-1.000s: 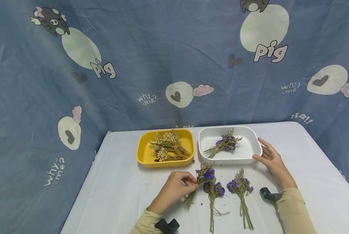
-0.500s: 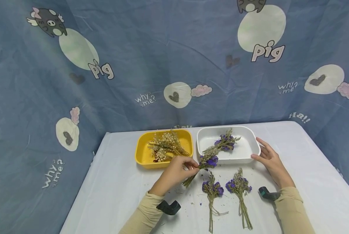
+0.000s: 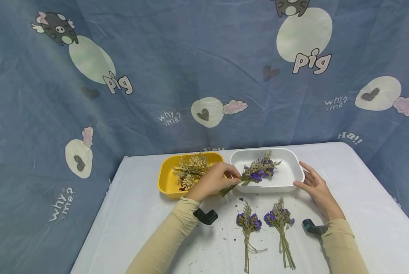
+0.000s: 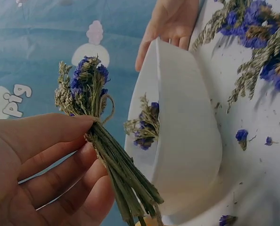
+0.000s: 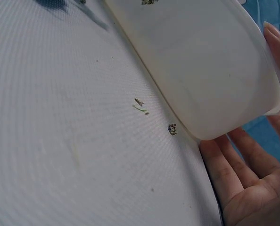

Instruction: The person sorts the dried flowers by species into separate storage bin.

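Note:
My left hand [image 3: 215,180] pinches a tied bunch of dried purple flowers [image 4: 119,157] just below its blooms, where twine circles the stems. In the head view this bunch crosses the near left rim of the white tray [image 3: 276,188], and its blooms overlap a second purple bunch [image 3: 268,166] lying inside. Thumb and fingers of my right hand [image 3: 321,193] hold the tray's right end. On the table before the tray lie two more purple bunches, one in the middle [image 3: 248,222] and one to its right [image 3: 280,219], stems toward me.
Left of the white tray stands a yellow tray [image 3: 164,182] with dried cream flowers [image 3: 190,171], partly hidden by my left hand. Petals and stem bits are scattered over the white tabletop [image 3: 129,213]. A blue printed cloth [image 3: 149,76] hangs behind.
My left hand has lifted the purple bunch from the table and carried it up and rightward to the white tray's left edge. My right hand has stayed at the tray's right end.

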`<state>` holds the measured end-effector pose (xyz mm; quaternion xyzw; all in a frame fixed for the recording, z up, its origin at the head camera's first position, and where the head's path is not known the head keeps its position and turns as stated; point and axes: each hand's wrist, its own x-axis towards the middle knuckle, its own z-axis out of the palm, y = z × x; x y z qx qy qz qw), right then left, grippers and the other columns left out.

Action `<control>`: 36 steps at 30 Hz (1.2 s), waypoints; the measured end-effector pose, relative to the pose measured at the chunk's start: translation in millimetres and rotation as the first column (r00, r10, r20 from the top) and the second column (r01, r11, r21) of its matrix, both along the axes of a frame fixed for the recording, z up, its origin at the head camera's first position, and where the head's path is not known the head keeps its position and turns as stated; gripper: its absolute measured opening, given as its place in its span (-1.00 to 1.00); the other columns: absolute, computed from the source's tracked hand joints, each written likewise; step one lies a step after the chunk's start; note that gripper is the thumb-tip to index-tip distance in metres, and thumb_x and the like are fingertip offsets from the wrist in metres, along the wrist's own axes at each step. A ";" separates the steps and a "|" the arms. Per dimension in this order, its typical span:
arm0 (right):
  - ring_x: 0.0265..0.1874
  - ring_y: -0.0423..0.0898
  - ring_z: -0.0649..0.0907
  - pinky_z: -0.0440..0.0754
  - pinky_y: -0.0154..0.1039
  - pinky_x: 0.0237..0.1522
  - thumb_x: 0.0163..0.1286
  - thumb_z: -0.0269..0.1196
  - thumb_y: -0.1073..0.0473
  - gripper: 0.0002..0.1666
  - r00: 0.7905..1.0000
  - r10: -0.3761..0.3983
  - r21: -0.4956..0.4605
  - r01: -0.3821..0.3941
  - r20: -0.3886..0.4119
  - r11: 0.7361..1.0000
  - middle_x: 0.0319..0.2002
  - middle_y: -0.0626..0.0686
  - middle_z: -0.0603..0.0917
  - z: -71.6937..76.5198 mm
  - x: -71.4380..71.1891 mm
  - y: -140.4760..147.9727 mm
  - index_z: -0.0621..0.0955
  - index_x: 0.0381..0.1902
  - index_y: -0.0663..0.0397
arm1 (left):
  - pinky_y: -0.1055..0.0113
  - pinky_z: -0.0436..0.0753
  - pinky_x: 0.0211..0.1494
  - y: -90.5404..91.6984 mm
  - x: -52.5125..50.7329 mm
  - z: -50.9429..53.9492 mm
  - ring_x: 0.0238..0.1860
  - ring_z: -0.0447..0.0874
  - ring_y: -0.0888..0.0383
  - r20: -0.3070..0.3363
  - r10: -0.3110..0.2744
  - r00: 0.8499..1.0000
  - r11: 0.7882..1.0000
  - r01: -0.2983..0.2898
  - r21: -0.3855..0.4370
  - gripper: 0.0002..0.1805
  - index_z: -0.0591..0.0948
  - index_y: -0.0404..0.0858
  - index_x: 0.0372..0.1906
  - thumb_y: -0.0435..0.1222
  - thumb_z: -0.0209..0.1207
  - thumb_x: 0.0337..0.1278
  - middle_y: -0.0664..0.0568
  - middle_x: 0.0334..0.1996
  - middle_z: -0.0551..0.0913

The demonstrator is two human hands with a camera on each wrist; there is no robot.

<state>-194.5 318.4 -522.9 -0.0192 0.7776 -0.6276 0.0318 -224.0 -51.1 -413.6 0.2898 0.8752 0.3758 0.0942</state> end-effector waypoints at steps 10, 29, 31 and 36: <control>0.45 -0.27 0.43 0.51 -0.69 0.17 0.48 0.34 0.14 0.02 1.000 -0.001 -0.013 0.001 -0.003 1.000 0.62 0.33 0.12 0.2 -0.5 -0.1 0.05 0.68 -0.36 | 0.47 0.71 -0.20 21.8 -31.7 3.1 -0.31 0.72 0.27 0.020 -0.074 0.997 0.996 0.075 -0.051 -0.91 0.83 -0.17 -0.19 -0.27 0.36 0.32 0.05 -0.25 0.84; 0.60 0.20 0.25 0.51 -0.61 0.27 0.48 0.34 0.08 0.03 1.000 -0.014 0.029 0.013 0.013 0.999 0.64 0.30 0.09 1.1 -1.2 -2.6 0.01 0.69 -0.41 | 0.48 0.64 -0.20 62.9 -64.6 0.0 -0.23 0.67 0.23 0.073 -0.151 0.986 0.962 0.164 -0.220 -0.93 0.81 -0.19 -0.21 -0.29 0.35 0.32 0.06 -0.23 0.80; 0.60 0.17 0.26 0.50 -0.63 0.26 0.49 0.33 0.09 0.03 1.000 -0.014 0.025 0.014 0.014 1.000 0.64 0.30 0.09 1.1 -1.0 -2.0 0.01 0.69 -0.41 | 0.48 0.63 -0.18 66.9 -66.7 -2.0 -0.21 0.66 0.23 0.064 -0.159 0.985 0.956 0.170 -0.238 -0.93 0.81 -0.18 -0.22 -0.29 0.36 0.31 0.05 -0.21 0.80; 0.58 0.02 0.33 0.50 -0.66 0.22 0.49 0.33 0.10 0.02 1.000 -0.009 0.014 0.009 0.008 1.000 0.63 0.32 0.10 0.4 0.1 -1.4 0.02 0.68 -0.39 | 0.54 0.63 -0.19 75.7 -73.3 -14.3 -0.27 0.65 0.29 0.051 -0.185 0.981 0.941 0.192 -0.278 -0.94 0.82 -0.19 -0.25 -0.30 0.38 0.29 0.05 -0.23 0.81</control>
